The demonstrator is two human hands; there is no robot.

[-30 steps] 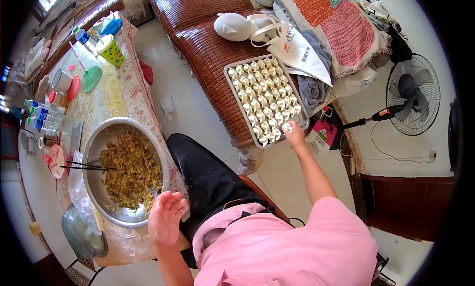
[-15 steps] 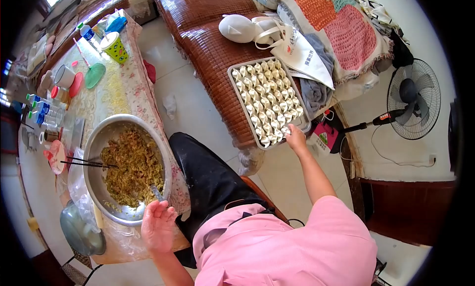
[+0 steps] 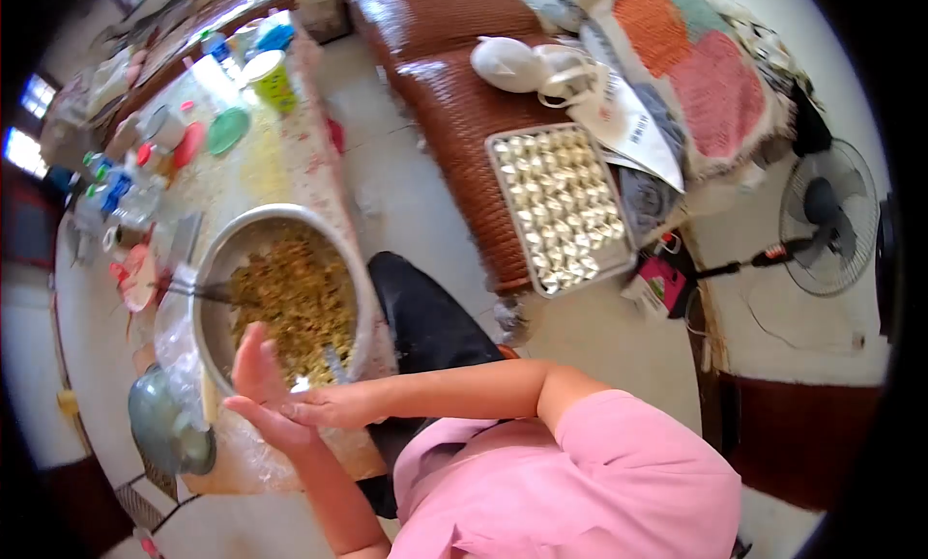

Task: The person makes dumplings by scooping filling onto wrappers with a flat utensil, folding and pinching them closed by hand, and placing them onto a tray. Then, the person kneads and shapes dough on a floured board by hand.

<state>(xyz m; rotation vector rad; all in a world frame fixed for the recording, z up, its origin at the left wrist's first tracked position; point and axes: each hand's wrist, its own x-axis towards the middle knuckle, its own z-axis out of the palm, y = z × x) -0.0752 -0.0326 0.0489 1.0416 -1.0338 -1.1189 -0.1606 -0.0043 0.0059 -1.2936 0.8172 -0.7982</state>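
Note:
My left hand (image 3: 253, 377) is raised at the near rim of a large metal bowl (image 3: 220, 259) of chopped yellow-green filling, palm open and fingers up. My right hand (image 3: 333, 404) reaches across my body and its fingertips meet the heel of my left palm. A small white bit shows where the two hands touch; blur hides what it is. A spoon handle (image 3: 334, 363) sticks out of the filling near my hands. A metal tray (image 3: 495, 158) packed with several rows of folded white dumplings lies on the brown woven couch, away from both hands.
Dark chopsticks (image 3: 193, 290) rest across the bowl's left rim. Bottles, cups and a green lid (image 3: 228, 131) crowd the far end of the table. A glass lid (image 3: 164, 433) lies near the table corner. A standing fan (image 3: 829, 216) and cord are on the floor at right.
My right hand left the dumpling tray and swung across to my left hand by the bowl. The left hand rose slightly. The view shifted and blurred.

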